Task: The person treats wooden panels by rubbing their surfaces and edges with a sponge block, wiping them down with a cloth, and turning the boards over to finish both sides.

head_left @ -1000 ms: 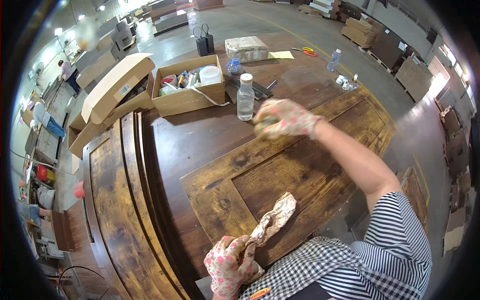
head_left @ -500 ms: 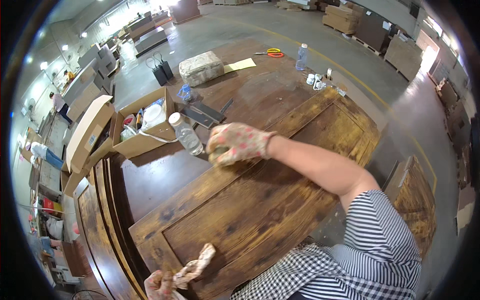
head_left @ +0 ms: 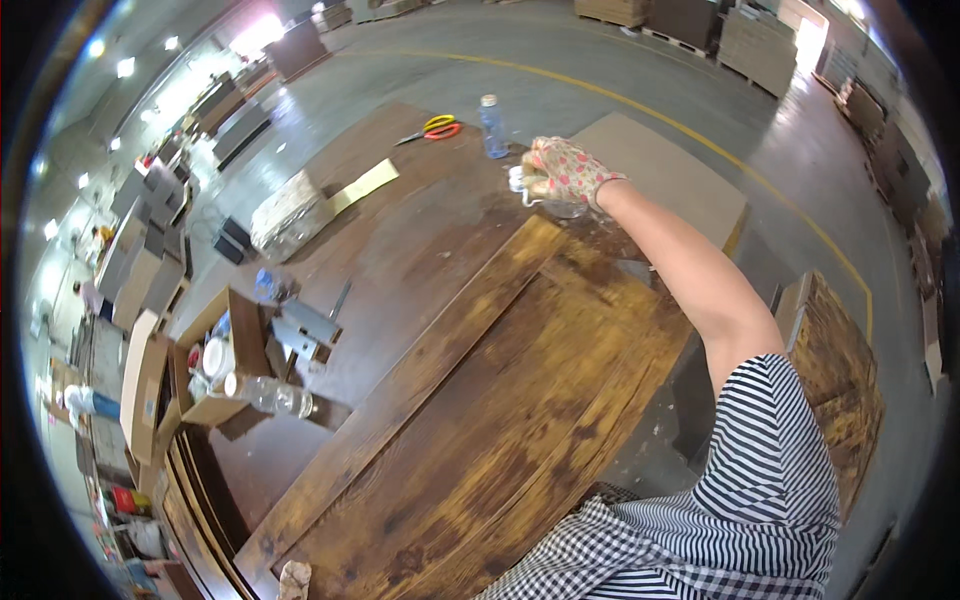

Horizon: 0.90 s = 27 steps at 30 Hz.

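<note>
My right hand (head_left: 568,173), in a pale glove with red spots, is stretched to the far end of the table. Its fingers are curled downward among small white containers (head_left: 516,179), and what they hold, if anything, is hidden. A clear bottle with a white cap (head_left: 492,128) stands just left of that hand. Below my forearm lies a brown wood panel (head_left: 500,380) with a raised frame. At the lower edge, a stained pale rag (head_left: 294,580) shows at the panel's near left corner. My left hand is out of the picture.
Scissors (head_left: 432,130), a yellow paper strip (head_left: 365,186) and a wrapped block (head_left: 290,215) lie on the table. At left are an open carton (head_left: 255,340), a tilted clear bottle (head_left: 270,395) and a grey metal piece (head_left: 305,328). Another wood panel (head_left: 835,380) stands at right.
My right hand has left the panel's far edge by the large clear bottle and reached to the small containers. The view has shifted, and my left hand has dropped out of it.
</note>
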### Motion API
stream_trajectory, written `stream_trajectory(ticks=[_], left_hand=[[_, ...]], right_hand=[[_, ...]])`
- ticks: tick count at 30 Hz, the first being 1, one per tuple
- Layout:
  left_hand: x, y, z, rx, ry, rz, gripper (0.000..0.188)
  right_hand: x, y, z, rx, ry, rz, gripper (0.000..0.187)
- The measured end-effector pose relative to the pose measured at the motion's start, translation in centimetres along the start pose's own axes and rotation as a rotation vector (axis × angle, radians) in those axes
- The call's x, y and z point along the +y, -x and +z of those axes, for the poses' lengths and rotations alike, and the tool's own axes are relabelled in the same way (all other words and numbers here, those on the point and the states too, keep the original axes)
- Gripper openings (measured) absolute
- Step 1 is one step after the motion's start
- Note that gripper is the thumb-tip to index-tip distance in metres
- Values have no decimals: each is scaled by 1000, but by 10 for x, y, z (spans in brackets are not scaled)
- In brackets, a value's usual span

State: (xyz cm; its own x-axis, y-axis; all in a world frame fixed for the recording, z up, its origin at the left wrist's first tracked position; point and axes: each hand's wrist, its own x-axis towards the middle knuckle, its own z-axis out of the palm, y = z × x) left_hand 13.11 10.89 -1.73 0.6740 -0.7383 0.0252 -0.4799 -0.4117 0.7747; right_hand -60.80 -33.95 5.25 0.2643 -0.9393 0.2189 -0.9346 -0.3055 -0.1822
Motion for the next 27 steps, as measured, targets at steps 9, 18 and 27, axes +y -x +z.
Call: stream_trajectory(ticks=[9,18,27], left_hand=[[139,-23,143,-363,-389,246,31],[190,1,168,-319,-354,287,38],[290,4,251,-274,141,549,40]], right_hand=[[11,60,4,41,-682,31,32],[28,279,-45,40,-701,112,26],[-46,318,-40,213,-1147,-80,39]])
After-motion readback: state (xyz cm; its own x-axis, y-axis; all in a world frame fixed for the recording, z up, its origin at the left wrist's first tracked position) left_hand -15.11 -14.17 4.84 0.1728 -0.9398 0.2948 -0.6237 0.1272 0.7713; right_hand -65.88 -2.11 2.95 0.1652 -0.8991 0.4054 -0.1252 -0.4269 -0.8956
